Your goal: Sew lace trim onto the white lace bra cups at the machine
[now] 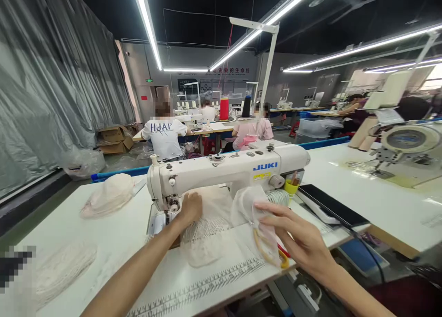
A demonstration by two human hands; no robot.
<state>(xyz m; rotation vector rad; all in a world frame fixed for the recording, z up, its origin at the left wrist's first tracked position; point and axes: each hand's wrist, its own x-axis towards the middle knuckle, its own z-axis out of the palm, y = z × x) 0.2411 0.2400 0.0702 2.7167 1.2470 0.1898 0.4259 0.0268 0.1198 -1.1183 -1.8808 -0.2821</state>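
Note:
A white sewing machine [221, 172] stands before me. Under its arm lies cream, gathered sheer fabric [210, 231]. My left hand [191, 208] is closed on the fabric's edge just right of the needle area; its fingertips are hidden. My right hand [304, 236] has long, nearly straight fingers against a raised piece of sheer white fabric [247, 206], which it seems to pinch; the thumb is hidden. Below those fingers, partly under the fabric, are yellow looped handles [264, 250] with a red part, likely scissors.
Cream fabric pieces [110, 195] and a lace pile [65, 268] lie at left. A printed ruler [207, 284] runs along the front edge. At right are a yellow cup [291, 187], a black flat device [331, 204] and another machine [407, 142]. Co-workers [165, 135] sit ahead.

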